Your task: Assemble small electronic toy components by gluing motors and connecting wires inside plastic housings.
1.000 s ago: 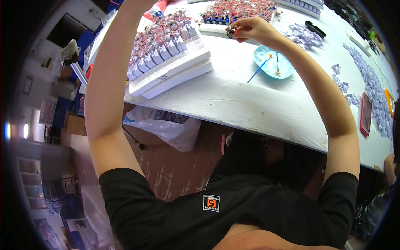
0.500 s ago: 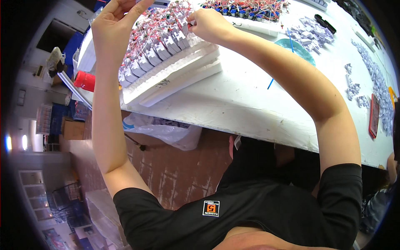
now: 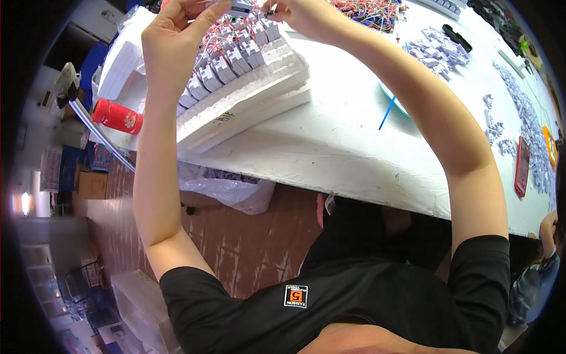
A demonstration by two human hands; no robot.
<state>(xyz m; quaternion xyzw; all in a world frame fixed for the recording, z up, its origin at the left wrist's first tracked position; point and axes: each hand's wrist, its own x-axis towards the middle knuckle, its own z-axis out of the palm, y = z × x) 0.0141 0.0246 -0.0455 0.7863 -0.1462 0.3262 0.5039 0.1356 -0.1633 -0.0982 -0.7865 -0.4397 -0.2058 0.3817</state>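
Observation:
At the upper edge, my left hand [image 3: 177, 29] is closed in a pinch on a small grey plastic housing [image 3: 239, 7], which the frame edge partly cuts off. My right hand [image 3: 309, 19] is just right of that housing. Its fingertips are pinched together on something small and dark that I cannot make out. Below both hands, a white foam tray [image 3: 250, 88] holds rows of similar grey housings [image 3: 224, 69] with a tangle of red and white wires [image 3: 221, 38] over them. A second foam layer lies beneath the tray.
Loose grey parts [image 3: 436, 50] lie in a pile on the white table [image 3: 330, 130]. Further right are a red phone [image 3: 522, 167] and more small parts. A red can [image 3: 118, 117] stands left of my left forearm. A plastic bag [image 3: 236, 194] hangs below the table edge. Another person's arm [image 3: 548, 236] shows at far right.
My right hand has lifted away from the wires in the tray toward the housing in my left hand. The left hand has shifted slightly right. The whole view has tilted a little.

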